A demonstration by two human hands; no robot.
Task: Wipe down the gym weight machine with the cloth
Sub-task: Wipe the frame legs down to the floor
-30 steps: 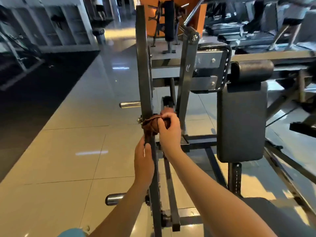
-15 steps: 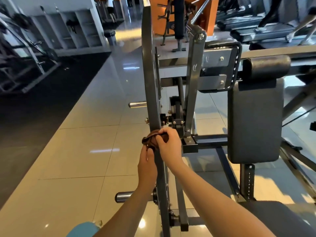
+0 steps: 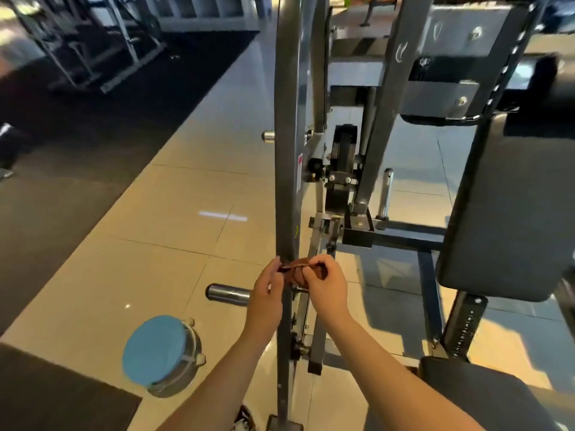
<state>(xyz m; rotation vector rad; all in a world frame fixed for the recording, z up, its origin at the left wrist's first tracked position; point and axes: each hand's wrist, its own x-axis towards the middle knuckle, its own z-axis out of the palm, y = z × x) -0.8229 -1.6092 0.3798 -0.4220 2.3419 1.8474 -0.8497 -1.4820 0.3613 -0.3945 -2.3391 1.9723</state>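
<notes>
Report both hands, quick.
Left hand: pinches the brown cloth against the grey upright.
Right hand: grips the cloth's other end.

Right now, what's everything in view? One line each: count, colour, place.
cloth: 1, brown, looped round the upright post, low down
upright post: 1, grey, centre, runs from the floor to the top edge
back pad: 1, black, right
seat pad: 1, black, bottom right
chrome pegs: 3, silver, two left of the post, one right of it
round container: 1, blue lid, on the floor left of the post
floor mat: 2 patches, black, left and bottom-left corner
tile floor: beige, glossy, under it all
left hand: 1, pinches the cloth left of the post
right hand: 1, grips the cloth right of the post
</notes>
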